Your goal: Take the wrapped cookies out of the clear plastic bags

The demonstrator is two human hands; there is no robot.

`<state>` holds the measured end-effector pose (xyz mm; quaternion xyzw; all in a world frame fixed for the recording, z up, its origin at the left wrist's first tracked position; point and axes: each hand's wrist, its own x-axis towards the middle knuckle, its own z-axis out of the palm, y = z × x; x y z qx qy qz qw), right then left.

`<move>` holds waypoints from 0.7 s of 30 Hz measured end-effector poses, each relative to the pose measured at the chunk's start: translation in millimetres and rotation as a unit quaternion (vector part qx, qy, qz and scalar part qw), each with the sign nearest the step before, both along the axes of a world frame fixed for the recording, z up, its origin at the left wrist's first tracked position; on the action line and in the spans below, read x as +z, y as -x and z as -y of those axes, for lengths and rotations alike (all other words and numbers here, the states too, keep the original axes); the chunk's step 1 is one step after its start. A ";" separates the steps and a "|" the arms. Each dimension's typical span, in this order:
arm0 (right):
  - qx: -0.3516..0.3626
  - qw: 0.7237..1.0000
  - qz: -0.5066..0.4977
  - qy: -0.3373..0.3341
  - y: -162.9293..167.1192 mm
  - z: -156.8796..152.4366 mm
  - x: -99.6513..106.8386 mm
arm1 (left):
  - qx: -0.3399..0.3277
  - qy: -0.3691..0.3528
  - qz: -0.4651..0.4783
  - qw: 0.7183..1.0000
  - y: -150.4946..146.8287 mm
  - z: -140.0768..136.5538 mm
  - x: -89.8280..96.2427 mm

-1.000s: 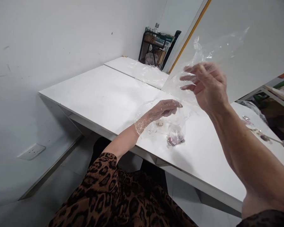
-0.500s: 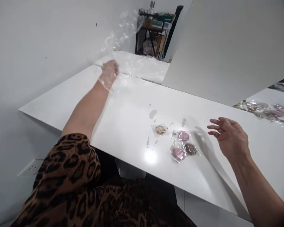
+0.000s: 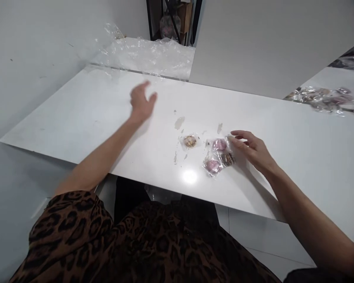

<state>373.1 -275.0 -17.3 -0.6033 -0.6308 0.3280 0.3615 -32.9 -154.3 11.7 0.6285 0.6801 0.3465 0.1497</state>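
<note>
My left hand, slightly blurred, is over the left half of the white table with thumb and fingers apart and nothing in it. Beyond it, crumpled clear plastic film lies along the table's far edge. My right hand is open, its fingertips right beside the small clear-wrapped pieces; whether they touch the wrappers I cannot tell. Nearest to it are a pink piece and a dark brown piece. Another pink piece overlaps these in front. Apart on the left lies a tan piece.
A heap of similar wrapped pieces lies beyond the table at the far right. A large pale panel rises behind the table. At the back stands a dark shelf frame. Grey worn patches mark the tabletop.
My left hand has let go of the plastic film and come back towards me, opening. The film has settled at the far edge. My right hand has moved left to the wrapped pieces.
</note>
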 end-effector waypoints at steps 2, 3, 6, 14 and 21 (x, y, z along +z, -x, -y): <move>0.029 0.996 0.088 0.012 5.3 0.8 1.6 | -0.148 0.063 -0.090 0.983 -45.1 42.1 -3.9; 0.039 0.991 0.127 0.017 8.9 0.5 2.5 | -0.200 0.101 -0.117 0.967 -64.4 62.4 -5.4; 0.047 0.977 0.206 0.025 22.2 -2.2 4.5 | -0.289 0.163 -0.173 0.927 -103.1 105.4 -7.0; -0.010 0.994 -0.082 0.076 34.0 -8.8 8.3 | -0.243 0.115 -0.058 0.961 -117.8 121.0 -2.2; -0.002 0.983 -0.180 0.043 -8.7 25.2 39.2 | -0.408 0.133 0.185 0.884 -128.7 150.8 9.4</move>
